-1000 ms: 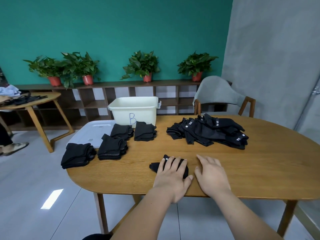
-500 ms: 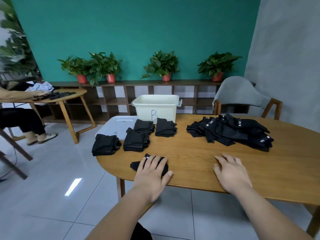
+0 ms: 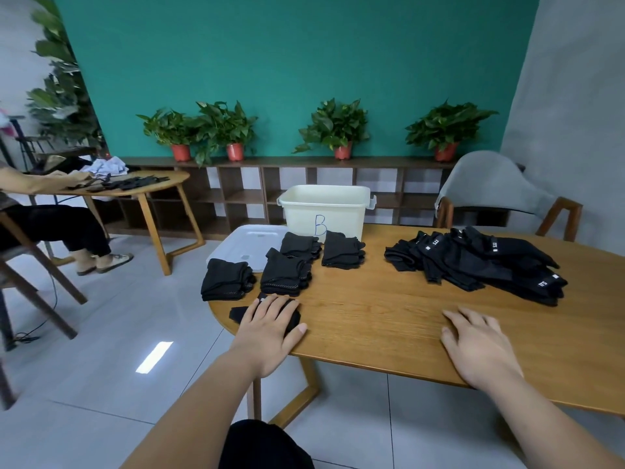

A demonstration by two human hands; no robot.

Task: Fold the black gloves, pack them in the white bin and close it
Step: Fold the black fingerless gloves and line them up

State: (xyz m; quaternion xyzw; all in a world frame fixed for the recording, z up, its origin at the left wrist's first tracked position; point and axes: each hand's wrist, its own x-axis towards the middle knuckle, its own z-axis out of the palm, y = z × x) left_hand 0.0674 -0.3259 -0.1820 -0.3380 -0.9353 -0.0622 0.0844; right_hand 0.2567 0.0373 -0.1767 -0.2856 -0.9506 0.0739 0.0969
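Observation:
My left hand (image 3: 270, 328) lies flat, fingers straight, pressing a folded black glove (image 3: 240, 313) near the table's left front edge. My right hand (image 3: 477, 343) rests palm down on bare wood, holding nothing. Several stacks of folded gloves (image 3: 284, 274) lie behind my left hand. A loose pile of unfolded black gloves (image 3: 473, 265) lies at the right. The open white bin (image 3: 326, 211), marked with a B, stands at the back. Its white lid (image 3: 250, 247) lies flat to the bin's left.
The wooden table (image 3: 389, 319) has a rounded left end right beside the glove stacks. A grey chair (image 3: 490, 191) stands behind the table at the right. A seated person at a second table (image 3: 135, 187) is at the far left. Potted plants line the shelf.
My left hand has slid the folded glove leftward toward the stacks. The two hands are now far apart, and the view has swung left.

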